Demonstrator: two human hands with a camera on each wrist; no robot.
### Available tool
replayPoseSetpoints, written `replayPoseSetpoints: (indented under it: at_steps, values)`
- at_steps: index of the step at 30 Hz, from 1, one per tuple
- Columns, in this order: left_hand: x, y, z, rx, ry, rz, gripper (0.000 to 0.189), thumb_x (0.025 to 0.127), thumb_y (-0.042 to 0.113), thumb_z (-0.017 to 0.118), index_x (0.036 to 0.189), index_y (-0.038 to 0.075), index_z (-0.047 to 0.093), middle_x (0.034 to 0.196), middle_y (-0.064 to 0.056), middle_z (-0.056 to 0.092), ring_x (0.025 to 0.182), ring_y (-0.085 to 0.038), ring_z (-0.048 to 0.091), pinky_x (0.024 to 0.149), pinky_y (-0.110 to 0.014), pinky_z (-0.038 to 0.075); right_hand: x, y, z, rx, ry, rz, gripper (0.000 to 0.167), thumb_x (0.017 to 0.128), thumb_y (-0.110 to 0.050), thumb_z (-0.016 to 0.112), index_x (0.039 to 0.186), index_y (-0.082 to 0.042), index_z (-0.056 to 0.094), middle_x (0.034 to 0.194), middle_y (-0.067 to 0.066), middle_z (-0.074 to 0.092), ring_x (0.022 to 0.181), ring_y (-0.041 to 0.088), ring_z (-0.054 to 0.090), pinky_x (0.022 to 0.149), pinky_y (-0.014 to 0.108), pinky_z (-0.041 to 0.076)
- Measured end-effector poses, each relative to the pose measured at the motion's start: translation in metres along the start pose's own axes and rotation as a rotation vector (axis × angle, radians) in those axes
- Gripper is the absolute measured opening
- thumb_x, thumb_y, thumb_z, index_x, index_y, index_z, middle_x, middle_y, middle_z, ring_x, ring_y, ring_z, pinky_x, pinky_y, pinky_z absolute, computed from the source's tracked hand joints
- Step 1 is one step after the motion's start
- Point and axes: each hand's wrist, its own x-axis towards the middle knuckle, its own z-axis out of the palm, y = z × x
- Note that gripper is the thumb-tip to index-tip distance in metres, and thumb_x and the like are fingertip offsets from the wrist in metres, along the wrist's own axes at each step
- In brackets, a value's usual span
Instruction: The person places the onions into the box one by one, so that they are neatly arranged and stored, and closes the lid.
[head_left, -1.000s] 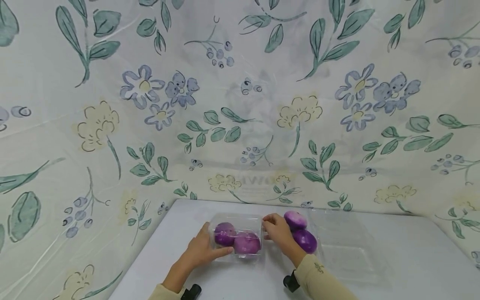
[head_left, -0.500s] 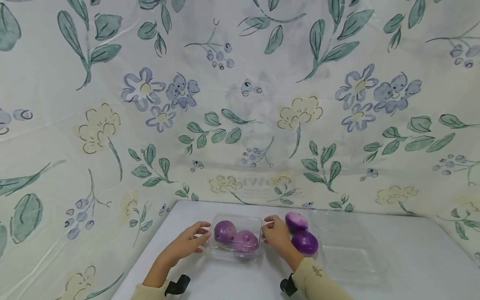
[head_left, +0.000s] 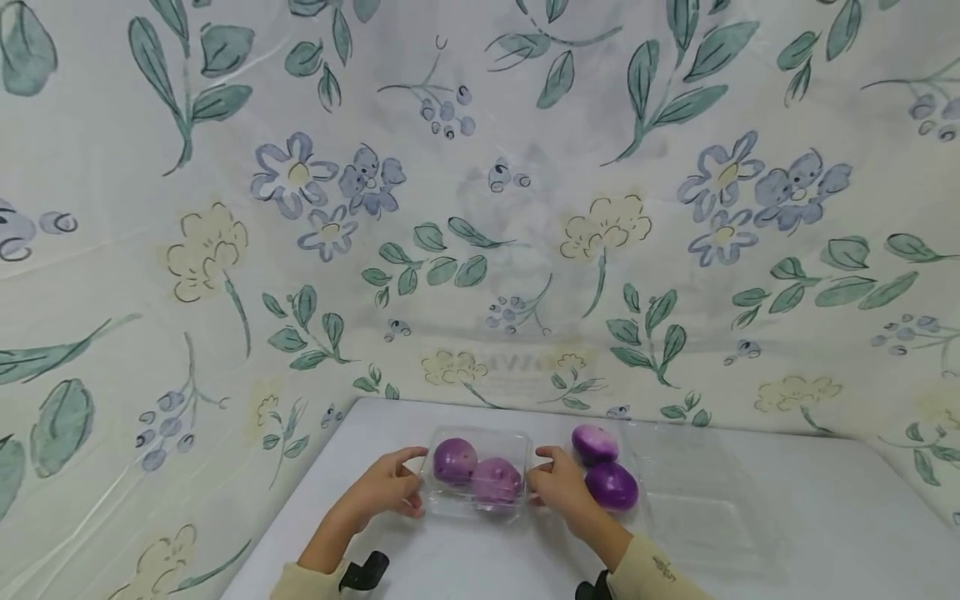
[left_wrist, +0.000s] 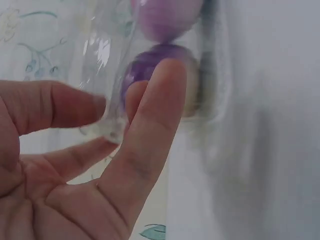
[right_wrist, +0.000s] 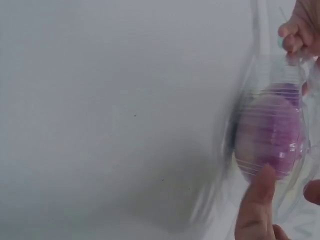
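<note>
A clear plastic container lies on the white table, holding two glossy round purple-and-white vegetables that look like peeled red onions, one at the left and one at the right. My left hand holds the container's left side; in the left wrist view its thumb and fingers stand around the rim. My right hand holds the right side, with one finger against the wall in the right wrist view. How firmly each hand grips is hard to see.
Two more purple onions, a paler one and a darker one, lie just right of my right hand. Beyond them sits another clear plastic container. A floral cloth hangs behind the table.
My left hand has drawn back from the container's front and now meets its left side. The right hand has moved slightly down along the right side. The container stays roughly in place.
</note>
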Motion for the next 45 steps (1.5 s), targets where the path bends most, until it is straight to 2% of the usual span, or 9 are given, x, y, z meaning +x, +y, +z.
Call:
replayPoseSetpoints:
  at_steps: [5,7,11,21,29,37,45]
  values:
    - [0.001,0.001,0.008,-0.028,0.082,-0.021,0.063,0.085,-0.002,0.051,0.146,0.000,0.039,0.083,-0.018,0.059,0.059,-0.020,0.063,0.059,-0.040,0.061,-0.006,0.006,-0.004,0.035,-0.130,0.074,0.073,0.084,-0.007,0.056,0.149,0.006,0.025,0.092,0.017,0.065,0.066,0.020,0.065,0.057,0.034,0.058]
    - [0.002,0.001,0.010,-0.030,0.109,-0.023,0.061,0.085,-0.002,0.051,0.146,0.000,0.041,0.081,-0.017,0.060,0.057,-0.020,0.062,0.058,-0.040,0.061,-0.007,0.006,-0.004,0.056,-0.155,0.084,0.076,0.085,-0.007,0.055,0.151,0.005,0.021,0.090,0.017,0.067,0.064,0.019,0.066,0.057,0.033,0.058]
    - [0.004,0.000,0.015,-0.052,0.118,-0.020,0.058,0.090,-0.001,0.048,0.147,0.001,0.039,0.078,-0.017,0.062,0.056,-0.019,0.061,0.058,-0.041,0.061,-0.009,0.008,-0.004,0.102,-0.183,0.074,0.080,0.086,-0.007,0.057,0.153,0.006,0.017,0.089,0.016,0.070,0.064,0.017,0.068,0.058,0.033,0.059]
    - [0.009,0.003,0.028,-0.070,0.192,0.005,0.055,0.093,-0.002,0.048,0.147,-0.002,0.040,0.076,-0.016,0.059,0.055,-0.019,0.057,0.058,-0.040,0.060,-0.010,0.006,0.001,0.176,-0.079,0.067,0.070,0.086,-0.001,0.056,0.149,0.009,0.027,0.082,0.015,0.072,0.064,0.017,0.070,0.063,0.035,0.061]
    - [0.006,0.004,0.029,-0.086,0.201,-0.016,0.052,0.096,-0.002,0.047,0.147,-0.002,0.042,0.077,-0.014,0.057,0.059,-0.017,0.053,0.060,-0.037,0.060,-0.011,0.007,0.004,0.247,-0.087,0.081,0.070,0.085,0.002,0.057,0.148,0.009,0.026,0.080,0.015,0.072,0.061,0.015,0.068,0.061,0.032,0.061]
    - [0.007,-0.001,0.029,-0.129,0.238,0.006,0.052,0.092,-0.007,0.046,0.143,-0.006,0.045,0.074,-0.012,0.055,0.058,-0.016,0.051,0.061,-0.037,0.061,-0.009,0.008,0.006,0.275,-0.082,0.101,0.073,0.084,0.005,0.058,0.148,0.008,0.025,0.078,0.014,0.071,0.061,0.015,0.067,0.061,0.031,0.060]
    - [0.009,-0.002,0.028,-0.097,0.245,0.010,0.052,0.092,-0.006,0.045,0.144,-0.004,0.045,0.075,-0.012,0.056,0.058,-0.016,0.052,0.061,-0.037,0.061,-0.004,0.009,0.007,0.268,-0.088,0.087,0.073,0.083,0.003,0.059,0.148,0.008,0.027,0.077,0.013,0.071,0.062,0.015,0.067,0.062,0.031,0.060]
